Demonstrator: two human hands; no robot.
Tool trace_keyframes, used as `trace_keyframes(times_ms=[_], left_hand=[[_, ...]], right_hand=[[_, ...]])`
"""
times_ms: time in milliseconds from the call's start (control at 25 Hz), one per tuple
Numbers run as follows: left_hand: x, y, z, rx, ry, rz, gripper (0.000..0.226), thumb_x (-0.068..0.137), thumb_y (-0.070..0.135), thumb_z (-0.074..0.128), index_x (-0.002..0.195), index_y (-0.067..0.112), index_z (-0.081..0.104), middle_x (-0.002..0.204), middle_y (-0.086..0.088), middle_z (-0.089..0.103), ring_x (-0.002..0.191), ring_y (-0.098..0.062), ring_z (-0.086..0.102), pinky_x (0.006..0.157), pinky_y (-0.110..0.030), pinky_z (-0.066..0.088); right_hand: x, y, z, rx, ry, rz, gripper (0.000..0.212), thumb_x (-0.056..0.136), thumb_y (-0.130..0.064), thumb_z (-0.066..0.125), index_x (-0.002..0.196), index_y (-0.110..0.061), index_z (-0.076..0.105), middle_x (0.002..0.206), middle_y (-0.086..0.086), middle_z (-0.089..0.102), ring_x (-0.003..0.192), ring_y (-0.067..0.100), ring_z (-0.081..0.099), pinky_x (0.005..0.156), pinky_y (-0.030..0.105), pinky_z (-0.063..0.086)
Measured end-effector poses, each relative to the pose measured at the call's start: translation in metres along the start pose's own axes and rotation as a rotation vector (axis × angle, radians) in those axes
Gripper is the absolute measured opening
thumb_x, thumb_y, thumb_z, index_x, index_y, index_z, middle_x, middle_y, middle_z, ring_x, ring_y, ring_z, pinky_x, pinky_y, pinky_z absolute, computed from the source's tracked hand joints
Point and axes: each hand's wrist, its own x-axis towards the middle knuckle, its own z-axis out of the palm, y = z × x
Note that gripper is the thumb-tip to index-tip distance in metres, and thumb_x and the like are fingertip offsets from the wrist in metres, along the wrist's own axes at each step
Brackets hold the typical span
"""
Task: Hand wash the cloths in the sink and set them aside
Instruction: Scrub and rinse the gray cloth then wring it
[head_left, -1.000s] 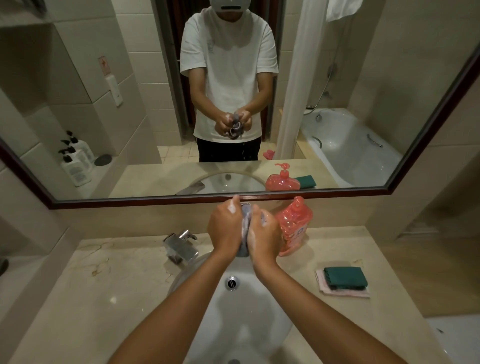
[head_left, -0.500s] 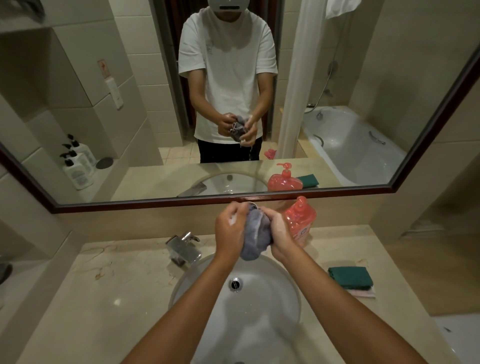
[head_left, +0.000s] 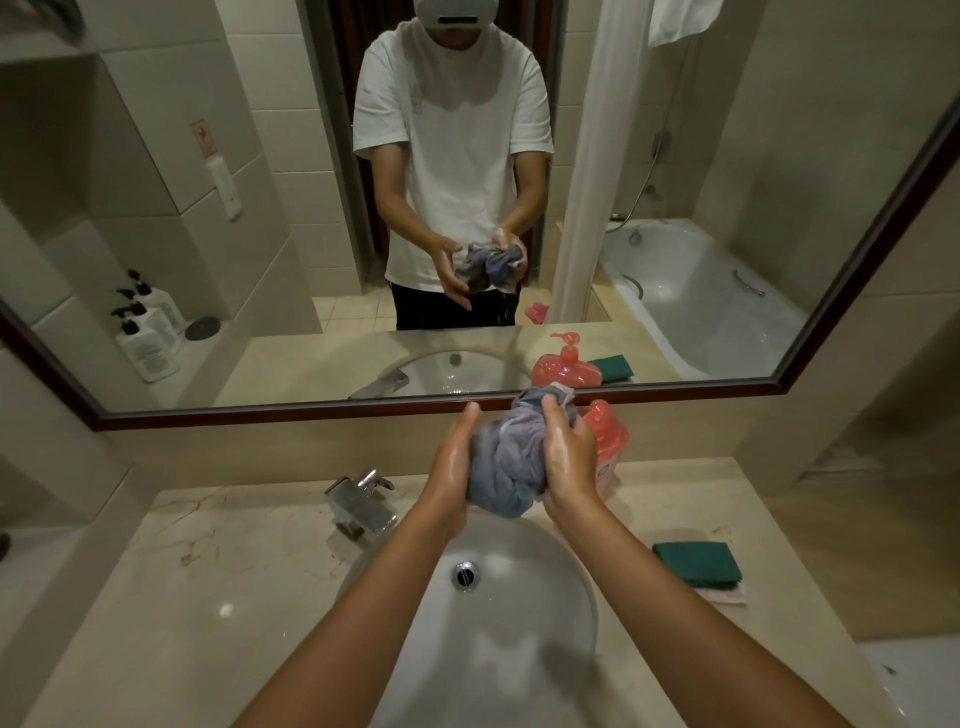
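Grey cloth (head_left: 506, 462): wet, bunched into a ball, held in the air above the sink (head_left: 566, 582), toward its 12 o'clock rim. Right hand (head_left: 569, 457): at the cloth's 3 o'clock side, fingers curled round the bundle, thumb over its top. Left hand (head_left: 454, 460): at the cloth's 9 o'clock side, fingers straight and pressed together, palm flat against the cloth; both hands shine wet. Sink: white round basin set in the beige table (head_left: 156, 597), drain (head_left: 466, 576) near its centre. Tap (head_left: 363, 501): chrome, at the sink's 10 o'clock. Red soap bottle (head_left: 608, 441): on the table at 1 o'clock, just behind the right hand. Green cloth (head_left: 698, 564): folded, at 3 o'clock on the table, lying on a pink cloth (head_left: 724, 596), well apart from the hands. Mirror (head_left: 208, 260): along the wall at 12 o'clock.
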Motion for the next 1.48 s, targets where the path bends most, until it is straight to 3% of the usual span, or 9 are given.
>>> trace_keyframes(times_ms=[200, 320, 400, 520, 680, 880, 1000, 1280, 1480], left_hand=[[-0.004, -0.009, -0.002, 0.087, -0.152, 0.007, 0.061, 0.078, 0.05, 0.077, 0.125, 0.015, 0.062, 0.114, -0.007, 0.075, 0.105, -0.026, 0.072, 0.1, -0.051, 0.054], [-0.003, -0.011, -0.012, 0.096, -0.144, -0.03, 0.065, 0.073, 0.041, 0.085, 0.124, 0.007, 0.063, 0.11, -0.014, 0.076, 0.102, -0.031, 0.073, 0.095, -0.046, 0.057], [0.001, -0.014, -0.02, -0.049, -0.077, -0.044, 0.062, 0.076, 0.039, 0.082, 0.124, 0.005, 0.063, 0.111, -0.02, 0.074, 0.103, -0.037, 0.072, 0.091, -0.046, 0.058], [0.007, -0.012, -0.025, -0.178, 0.094, -0.039, 0.042, 0.091, 0.04, 0.069, 0.117, 0.007, 0.068, 0.111, -0.02, 0.073, 0.1, -0.036, 0.072, 0.088, -0.047, 0.058], [0.011, -0.011, -0.024, -0.03, 0.344, 0.003, 0.041, 0.101, 0.044, 0.054, 0.114, 0.008, 0.07, 0.101, -0.013, 0.076, 0.091, -0.025, 0.074, 0.069, -0.031, 0.057], [0.006, -0.003, 0.0, 0.039, 0.301, 0.067, 0.057, 0.106, 0.051, 0.036, 0.097, 0.009, 0.074, 0.088, -0.011, 0.077, 0.082, -0.023, 0.076, 0.064, -0.027, 0.056], [0.005, -0.006, 0.011, 0.136, 0.337, 0.147, 0.056, 0.107, 0.044, 0.038, 0.091, 0.003, 0.072, 0.086, -0.015, 0.076, 0.083, -0.027, 0.074, 0.075, -0.036, 0.059], [0.003, -0.002, 0.012, 0.222, 0.374, 0.209, 0.055, 0.105, 0.041, 0.045, 0.085, -0.003, 0.072, 0.083, -0.022, 0.073, 0.079, -0.034, 0.072, 0.076, -0.045, 0.057], [0.009, 0.009, 0.004, 0.257, 0.527, 0.214, 0.055, 0.103, 0.037, 0.051, 0.054, 0.016, 0.037, 0.051, -0.002, 0.038, 0.05, -0.018, 0.035, 0.055, -0.032, 0.031]], right_hand=[[0.008, 0.004, -0.004, 0.087, -0.007, -0.026, 0.022, 0.097, -0.041, 0.06, 0.103, -0.021, 0.061, 0.105, 0.013, 0.072, 0.095, 0.032, 0.072, 0.09, 0.05, 0.058], [0.018, -0.004, -0.017, 0.021, -0.017, -0.058, 0.008, 0.1, -0.033, 0.058, 0.099, -0.026, 0.057, 0.107, 0.009, 0.069, 0.091, 0.02, 0.073, 0.077, 0.034, 0.06], [0.021, -0.011, -0.024, 0.018, -0.057, -0.031, 0.004, 0.102, -0.027, 0.057, 0.102, -0.023, 0.059, 0.108, 0.006, 0.07, 0.082, 0.009, 0.073, 0.06, 0.019, 0.056], [0.017, -0.018, -0.035, -0.03, -0.093, -0.05, 0.007, 0.102, -0.023, 0.056, 0.106, -0.017, 0.057, 0.114, 0.012, 0.067, 0.101, 0.021, 0.069, 0.071, 0.026, 0.059], [0.0, -0.014, -0.034, -0.109, -0.211, -0.318, 0.027, 0.101, -0.013, 0.058, 0.125, -0.025, 0.052, 0.109, -0.011, 0.065, 0.091, -0.005, 0.066, 0.071, 0.014, 0.053], [-0.02, 0.007, -0.005, -0.419, -0.362, -0.363, 0.017, 0.088, -0.029, 0.066, 0.1, -0.017, 0.064, 0.112, 0.009, 0.059, 0.105, 0.021, 0.061, 0.086, 0.029, 0.051], [-0.021, 0.012, 0.006, -0.349, -0.274, -0.262, 0.028, 0.099, -0.042, 0.056, 0.104, -0.016, 0.065, 0.117, 0.012, 0.057, 0.105, 0.021, 0.063, 0.08, 0.02, 0.05], [-0.019, 0.001, 0.02, -0.313, -0.149, -0.257, 0.026, 0.104, -0.025, 0.047, 0.083, -0.017, 0.06, 0.08, 0.002, 0.067, 0.077, 0.018, 0.066, 0.075, 0.037, 0.053], [-0.035, 0.009, 0.019, -0.483, -0.084, -0.467, 0.021, 0.103, -0.027, 0.05, 0.086, -0.015, 0.052, 0.075, 0.001, 0.059, 0.072, 0.024, 0.06, 0.067, 0.044, 0.049]])
